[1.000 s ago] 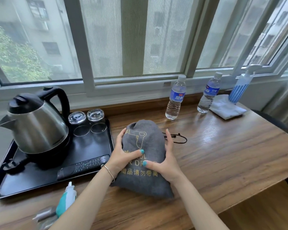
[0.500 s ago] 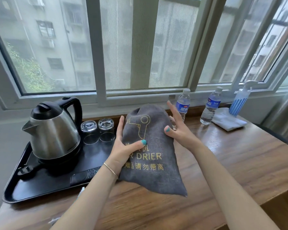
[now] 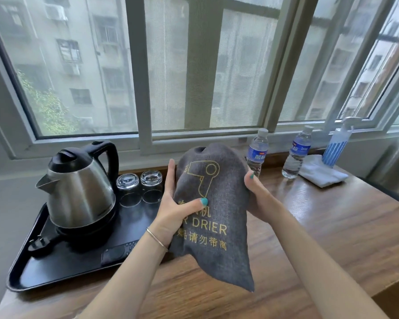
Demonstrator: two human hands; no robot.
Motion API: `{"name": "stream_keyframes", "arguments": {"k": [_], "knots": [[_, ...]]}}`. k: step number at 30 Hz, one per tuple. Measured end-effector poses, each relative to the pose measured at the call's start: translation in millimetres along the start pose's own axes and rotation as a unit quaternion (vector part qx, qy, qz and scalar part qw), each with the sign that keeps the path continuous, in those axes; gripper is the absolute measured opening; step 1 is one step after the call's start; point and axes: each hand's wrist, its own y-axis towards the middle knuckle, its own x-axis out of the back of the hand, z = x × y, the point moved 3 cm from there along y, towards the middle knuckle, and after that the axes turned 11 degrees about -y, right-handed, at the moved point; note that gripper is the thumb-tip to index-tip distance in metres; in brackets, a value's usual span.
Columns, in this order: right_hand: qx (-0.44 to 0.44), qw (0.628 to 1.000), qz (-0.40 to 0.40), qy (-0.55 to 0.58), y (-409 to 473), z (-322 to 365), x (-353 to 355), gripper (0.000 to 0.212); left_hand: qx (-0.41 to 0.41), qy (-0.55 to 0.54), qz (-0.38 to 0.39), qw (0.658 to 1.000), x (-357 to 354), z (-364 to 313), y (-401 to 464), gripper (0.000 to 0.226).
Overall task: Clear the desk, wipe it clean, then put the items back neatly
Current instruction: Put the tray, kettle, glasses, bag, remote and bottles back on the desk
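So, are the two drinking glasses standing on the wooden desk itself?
No, both glasses stand upside down on the black tray, just beside the kettle.

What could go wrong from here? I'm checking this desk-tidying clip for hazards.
Both hands, left hand and right hand, grip the grey dryer bag lifted off the desk. Swinging it left could hit the upturned glasses or kettle on the tray. Swinging it back could topple the nearer water bottle right behind it.

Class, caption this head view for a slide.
Both hands, left and right, hold grey hair-drier bag above wooden desk.
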Motion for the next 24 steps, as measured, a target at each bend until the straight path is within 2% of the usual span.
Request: {"name": "stream_keyframes", "arguments": {"k": [3,8,15,18,24], "knots": [[-0.010,0.999,0.016,0.044,-2.0,-11.9,-10.2,0.109,-0.009,-0.006,-0.021,1.000,-0.7,-6.4,5.9,0.120],[0.003,0.997,0.069,0.034,9.4,-12.8,-28.6,0.133,-0.024,0.012,-0.063,0.998,11.0,-19.4,9.9,0.120],[0.043,0.996,0.041,-0.060,20.4,-10.7,-65.6,0.154,-0.034,0.018,-0.124,0.991,48.1,-30.4,-0.4,0.112],[0.048,0.994,0.048,-0.086,28.0,-9.8,-81.8,0.151,-0.036,0.017,-0.137,0.990,67.8,-35.0,-3.3,0.115],[0.055,0.976,0.143,-0.155,69.6,1.8,-95.8,0.142,-0.062,0.079,-0.126,0.987,88.5,-60.3,-1.6,0.119]]}}
